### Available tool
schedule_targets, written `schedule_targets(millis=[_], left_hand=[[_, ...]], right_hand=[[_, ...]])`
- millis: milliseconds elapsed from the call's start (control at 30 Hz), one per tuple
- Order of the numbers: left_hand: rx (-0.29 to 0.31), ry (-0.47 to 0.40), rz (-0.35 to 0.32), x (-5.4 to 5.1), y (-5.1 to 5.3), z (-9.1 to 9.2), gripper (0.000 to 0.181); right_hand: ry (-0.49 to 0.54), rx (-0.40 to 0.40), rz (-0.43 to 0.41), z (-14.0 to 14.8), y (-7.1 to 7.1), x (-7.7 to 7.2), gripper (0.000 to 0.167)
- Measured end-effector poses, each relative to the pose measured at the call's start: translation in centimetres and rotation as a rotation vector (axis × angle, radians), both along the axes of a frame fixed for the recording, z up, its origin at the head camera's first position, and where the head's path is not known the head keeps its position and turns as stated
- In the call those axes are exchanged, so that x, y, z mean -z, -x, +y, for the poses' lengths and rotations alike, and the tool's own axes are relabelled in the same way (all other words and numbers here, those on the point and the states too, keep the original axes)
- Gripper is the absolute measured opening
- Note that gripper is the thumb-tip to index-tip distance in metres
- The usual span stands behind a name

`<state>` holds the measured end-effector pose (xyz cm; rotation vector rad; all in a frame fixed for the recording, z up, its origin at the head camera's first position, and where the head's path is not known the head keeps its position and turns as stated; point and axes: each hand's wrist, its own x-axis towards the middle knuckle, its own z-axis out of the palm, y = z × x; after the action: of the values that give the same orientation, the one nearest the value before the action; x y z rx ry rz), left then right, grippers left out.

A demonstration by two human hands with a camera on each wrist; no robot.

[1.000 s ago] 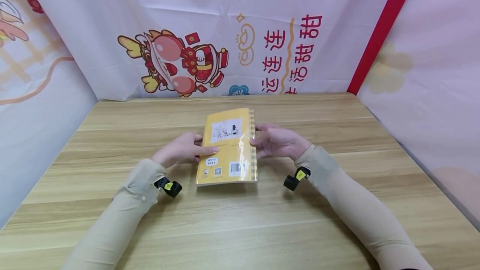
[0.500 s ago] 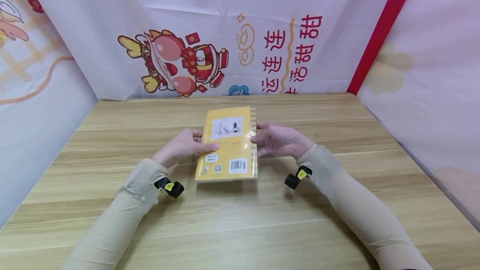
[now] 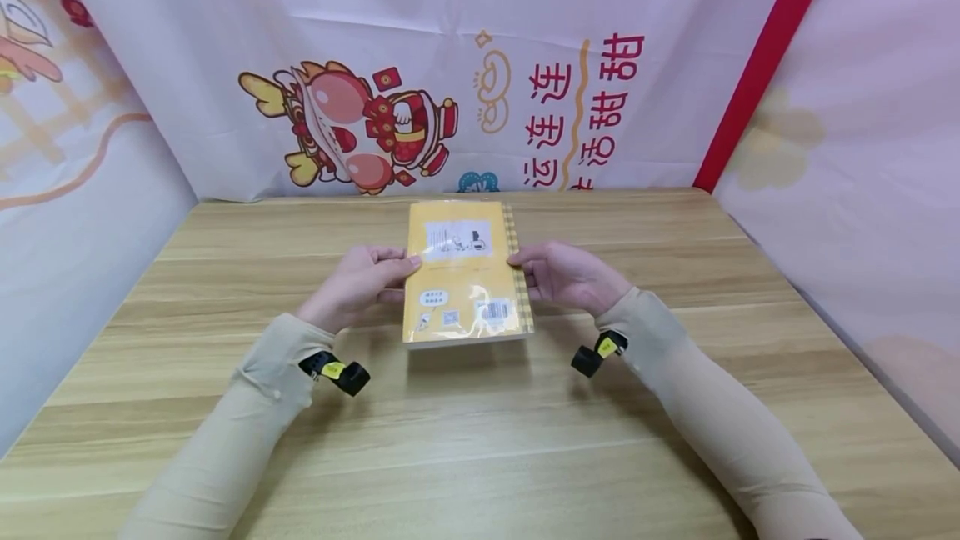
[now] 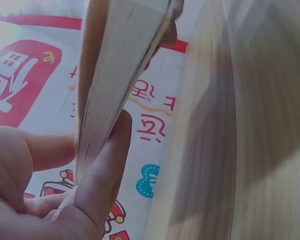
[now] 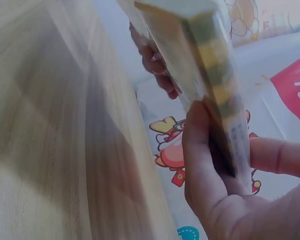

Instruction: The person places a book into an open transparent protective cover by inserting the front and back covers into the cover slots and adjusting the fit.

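A yellow book (image 3: 465,280) in a glossy clear cover is held above the table, its back cover with a barcode facing up. My left hand (image 3: 362,280) grips its left edge, thumb on the cover and fingers beneath. On the other side my right hand (image 3: 573,277) pinches the checked spine edge, thumb on top. In the left wrist view the page edges of the book (image 4: 115,75) sit between thumb and fingers of the left hand (image 4: 65,185). The right wrist view has the checked spine of the book (image 5: 217,75) between thumb and fingers of the right hand (image 5: 230,185).
The wooden table (image 3: 465,457) extends around the book, which casts a shadow below. A printed white cloth (image 3: 660,107) hangs behind the table's far edge, with more cloth at both sides. Black camera straps (image 3: 336,371) sit on both wrists.
The book has shifted slightly right and away from me and turned straighter. My left thumb has slid back toward its left edge. Both hands keep hold of it.
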<state>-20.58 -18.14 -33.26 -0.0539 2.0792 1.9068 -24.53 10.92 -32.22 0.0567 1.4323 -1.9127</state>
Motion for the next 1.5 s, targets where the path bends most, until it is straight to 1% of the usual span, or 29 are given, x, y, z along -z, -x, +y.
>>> schedule_targets(millis=[133,267,467,667,967,1033,1167,1233,1333,1433,1500], left_hand=[[-0.031,0.000,0.011,-0.1,-0.1,0.1,0.041],[-0.034,0.007,0.019,0.0,-0.1,0.1,0.041],[-0.048,-0.001,0.018,-0.2,0.0,0.2,0.047],[-0.043,-0.029,0.025,-0.1,0.0,0.2,0.049],[-0.035,-0.056,0.045,-0.4,-0.2,0.4,0.050],[-0.022,-0.017,0.062,-0.4,-0.2,0.4,0.050],[0.025,0.150,0.138,-0.4,-0.2,0.2,0.048],[0.037,0.224,0.173,-0.4,-0.2,0.1,0.049],[0.035,0.275,0.205,-0.4,-0.3,0.1,0.058],[0.027,0.402,0.264,-0.7,-0.8,0.5,0.066],[0.030,0.504,0.322,-1.0,-1.3,1.0,0.069]], right_hand=[[-0.013,0.016,-0.002,-0.1,0.3,0.2,0.039],[0.000,0.013,-0.001,0.0,0.3,0.3,0.037],[0.020,0.022,0.028,0.2,0.2,0.0,0.035],[0.019,0.023,0.074,0.3,0.2,-0.3,0.026],[-0.016,0.015,0.124,0.5,0.3,-0.5,0.030],[-0.017,0.017,0.140,0.5,0.3,-0.6,0.031],[-0.006,0.011,0.171,0.5,0.2,-0.7,0.037],[-0.001,0.014,0.172,0.4,0.1,-0.8,0.040],[0.000,0.031,0.169,0.4,0.1,-0.9,0.041],[0.003,0.045,0.164,0.5,0.1,-0.9,0.041],[0.009,0.049,0.163,0.5,0.1,-0.9,0.042]])
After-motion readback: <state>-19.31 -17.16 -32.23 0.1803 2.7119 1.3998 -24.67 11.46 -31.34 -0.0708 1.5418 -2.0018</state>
